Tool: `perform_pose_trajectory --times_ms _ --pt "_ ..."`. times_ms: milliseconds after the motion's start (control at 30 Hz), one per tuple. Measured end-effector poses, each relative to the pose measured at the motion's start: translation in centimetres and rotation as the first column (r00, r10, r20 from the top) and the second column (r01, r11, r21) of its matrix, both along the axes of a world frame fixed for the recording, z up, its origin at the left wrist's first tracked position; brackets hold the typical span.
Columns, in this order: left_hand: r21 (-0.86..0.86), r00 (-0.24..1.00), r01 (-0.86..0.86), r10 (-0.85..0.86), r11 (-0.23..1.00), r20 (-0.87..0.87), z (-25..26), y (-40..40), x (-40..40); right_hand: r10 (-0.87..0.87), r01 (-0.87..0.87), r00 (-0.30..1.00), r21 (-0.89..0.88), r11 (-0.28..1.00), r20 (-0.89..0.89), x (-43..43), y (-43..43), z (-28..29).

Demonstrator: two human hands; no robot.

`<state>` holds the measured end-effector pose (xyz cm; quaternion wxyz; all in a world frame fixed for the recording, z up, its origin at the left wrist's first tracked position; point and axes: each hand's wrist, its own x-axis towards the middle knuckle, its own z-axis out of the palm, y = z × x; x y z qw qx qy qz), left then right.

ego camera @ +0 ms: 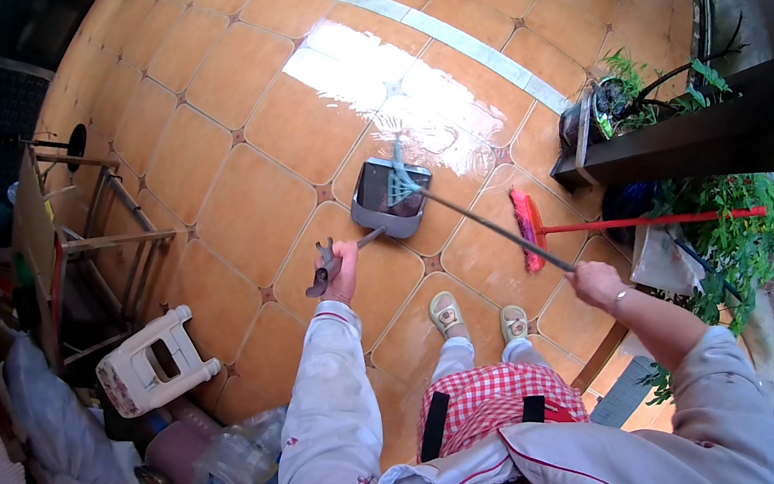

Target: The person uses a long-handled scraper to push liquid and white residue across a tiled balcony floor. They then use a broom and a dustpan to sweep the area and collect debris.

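Note:
My left hand (341, 270) grips the top of the grey handle of a long-handled dustpan (392, 199), whose pan rests on the tiled floor ahead of my feet. In my right hand (597, 284) is the dark pole of a small light-blue rake (403, 182); its fanned tines lie over the dustpan's opening. Dark matter shows inside the pan, too unclear to name. A red push broom (533, 232) with pink bristles lies on the floor to the right, its red handle pointing towards the plants.
On the left are a white plastic stool (157, 362) on its side, a wooden folding frame (102, 241) and plastic bags (240, 463). Potted plants (598, 113) and leafy greenery (741, 224) line the right. The orange tiled floor (209, 171) looks wet and shiny ahead.

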<state>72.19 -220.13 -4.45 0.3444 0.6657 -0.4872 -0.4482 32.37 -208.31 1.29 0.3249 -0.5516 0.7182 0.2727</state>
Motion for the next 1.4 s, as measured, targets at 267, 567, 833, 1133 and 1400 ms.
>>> perform_pose_trajectory --times_ms 267,567,833,1133,1400 --pt "-0.026 1.0 0.008 -0.008 1.0 0.024 -0.7 -0.1 0.5 0.157 -0.165 0.981 -0.069 0.984 -0.112 -0.8 2.5 -7.7" --pt "-0.029 0.998 0.039 -0.04 0.999 -0.047 -1.7 -3.8 -0.7 -0.081 0.018 0.978 -0.303 0.953 -0.194 -8.4 5.2 3.1" --pt "-0.067 0.908 0.39 -0.371 0.918 0.196 7.2 -13.4 -15.0 -0.541 0.535 0.84 -0.197 0.821 0.028 -1.4 23.2 5.5" --pt "-0.055 0.561 0.805 -0.729 0.59 0.393 16.1 -11.3 -32.4 -0.609 0.613 0.79 -0.132 0.779 0.075 -1.4 29.8 4.5" --pt "0.14 0.273 0.883 -0.732 0.448 0.624 16.7 -9.5 -31.2 -0.552 0.566 0.824 -0.144 0.812 0.124 -3.1 30.4 3.2"
